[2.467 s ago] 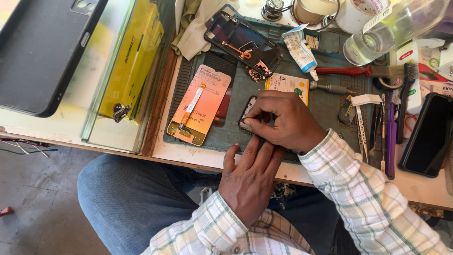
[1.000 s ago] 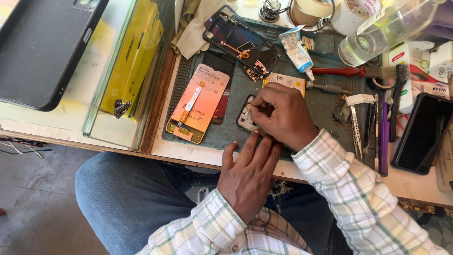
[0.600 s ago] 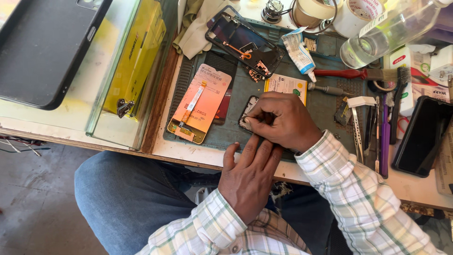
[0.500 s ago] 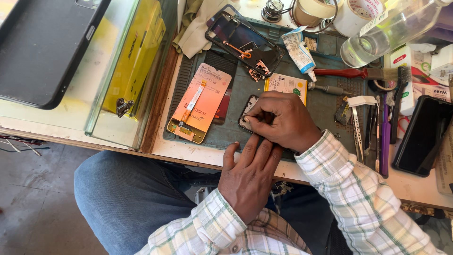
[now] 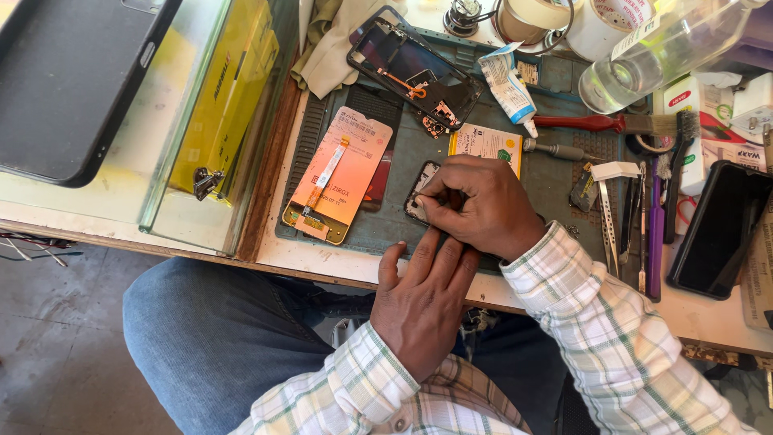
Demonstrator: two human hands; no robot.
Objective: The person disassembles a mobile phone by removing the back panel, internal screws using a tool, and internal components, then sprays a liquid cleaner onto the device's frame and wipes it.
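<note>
Right hand point(image 5: 481, 205) is curled down over a small dark phone part point(image 5: 420, 189) on the green mat point(image 5: 555, 181), fingers bunched tight and pinched on its near edge, so the piece stays pinned where the fine work is happening; whether a tool sits inside that grip I cannot tell, the knuckles hide it. Left hand point(image 5: 420, 300) lies flat and spread, fingers apart, tips pressed at the mat's front edge just under the right hand, holding nothing, and to my eye it braces the wrist above and keeps the mat from sliding. The part itself sits mid-mat, right beside a yellow card point(image 5: 486, 145) and near an orange screen panel point(image 5: 340, 173) lying face down with its flex cable up, parked out of the way to the left. Further back, an open phone frame point(image 5: 415, 68) rests tilted at the mat's far edge, with a glue tube point(image 5: 507, 84) beside it. Off to the right the tweezers point(image 5: 608, 213), a red-handled brush point(image 5: 612, 123) and a dark phone point(image 5: 717, 229) are lined up within easy reach of the working hand. A clear bottle point(image 5: 660, 48) lies on its side up top.
</note>
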